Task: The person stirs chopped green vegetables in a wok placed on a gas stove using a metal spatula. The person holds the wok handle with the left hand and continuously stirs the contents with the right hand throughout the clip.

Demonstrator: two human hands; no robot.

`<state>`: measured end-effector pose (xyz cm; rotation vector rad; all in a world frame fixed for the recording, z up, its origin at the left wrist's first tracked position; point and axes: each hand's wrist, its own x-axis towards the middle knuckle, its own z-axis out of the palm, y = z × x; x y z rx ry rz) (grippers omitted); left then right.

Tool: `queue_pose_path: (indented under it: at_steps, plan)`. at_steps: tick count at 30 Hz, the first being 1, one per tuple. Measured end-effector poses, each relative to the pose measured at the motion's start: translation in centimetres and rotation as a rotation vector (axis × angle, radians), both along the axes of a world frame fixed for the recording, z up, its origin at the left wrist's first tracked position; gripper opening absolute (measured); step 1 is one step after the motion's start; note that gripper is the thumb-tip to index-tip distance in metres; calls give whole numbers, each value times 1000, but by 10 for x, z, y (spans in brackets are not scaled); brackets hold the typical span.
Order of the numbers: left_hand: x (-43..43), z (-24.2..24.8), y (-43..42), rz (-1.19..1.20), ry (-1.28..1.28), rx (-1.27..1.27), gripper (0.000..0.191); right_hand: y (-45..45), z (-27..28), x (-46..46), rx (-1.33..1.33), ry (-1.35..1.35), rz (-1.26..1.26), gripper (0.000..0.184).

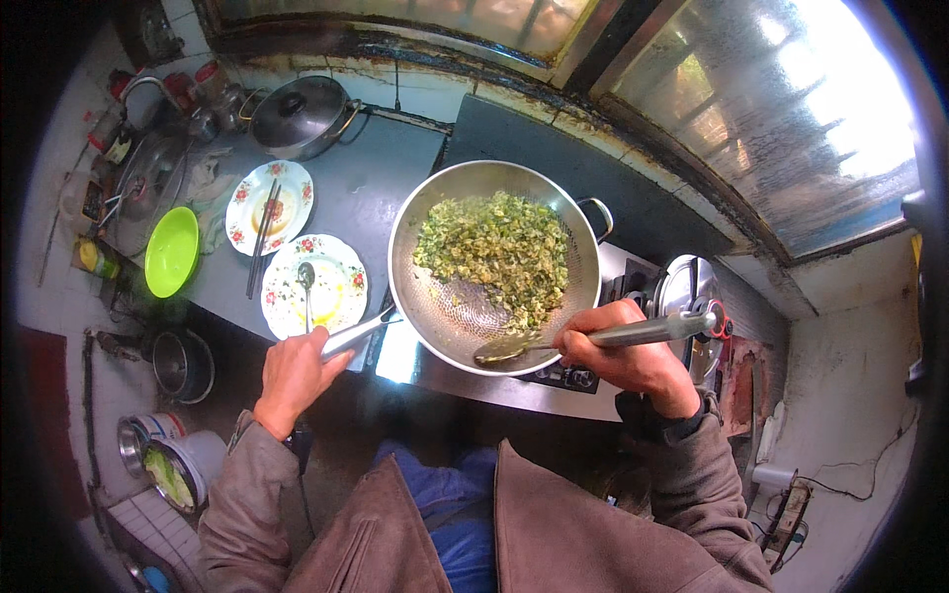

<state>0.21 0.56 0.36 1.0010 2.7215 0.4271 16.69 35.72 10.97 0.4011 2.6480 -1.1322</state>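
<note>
A wide metal wok (410,296) with a textured inner surface is over the stove, holding a chopped green and yellowish food mixture (497,248). My left hand (296,378) grips the wok's long handle (359,335) at its left. With my right hand (630,352) I hold a metal spatula (652,331); its blade rests low inside the wok, below the food. Left of the wok lie two floral plates: the nearer plate (278,270) bears a metal spoon (306,285) and yellow residue, the farther plate (296,178) has dark chopsticks (265,230) across it.
A lidded pot (296,115) stands at the back left, a green bowl (172,252) at the counter's left edge. Jars and a glass lid (152,178) crowd the left corner. Right of the stove burner is a pressure cooker (686,285). A wall and windows (771,111) bound the back.
</note>
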Motion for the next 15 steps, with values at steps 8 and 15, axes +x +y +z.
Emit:
queue_pose_path:
  at_steps: [8, 15]
  plan:
    - [0, -1, -1, -5, 6, -23, 40, 9, 1, -3, 3, 12, 8, 35]
    - [-2, -5, -3, -25, 22, -4, 41, -17, -9, 2, -180, 256, 297, 26]
